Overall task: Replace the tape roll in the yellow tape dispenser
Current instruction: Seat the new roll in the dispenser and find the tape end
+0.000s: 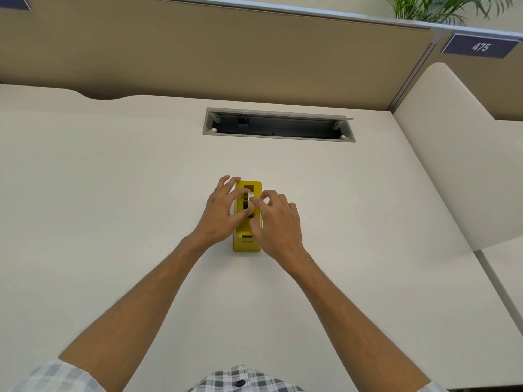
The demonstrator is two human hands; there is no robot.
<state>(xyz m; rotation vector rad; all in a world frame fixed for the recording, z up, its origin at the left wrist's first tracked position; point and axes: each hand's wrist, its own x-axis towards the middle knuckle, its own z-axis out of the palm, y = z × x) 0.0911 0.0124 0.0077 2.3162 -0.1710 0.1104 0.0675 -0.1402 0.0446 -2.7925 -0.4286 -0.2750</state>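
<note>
The yellow tape dispenser (246,244) stands on the white desk (113,193), its cutter end towards me. A tape roll (246,201) sits in its slot, dark at the core and pale at the rim. My left hand (222,215) reaches in from the left, with thumb and fingers pinching the roll. From the right, my right hand (278,222) pinches the same roll with thumb and forefinger. Both hands hide most of the dispenser's middle.
An open cable tray (278,125) is sunk into the desk behind the dispenser. Beige partition walls (226,58) close off the back and right side. A blue sign reading 475 (479,46) and a green plant (433,7) are at top right.
</note>
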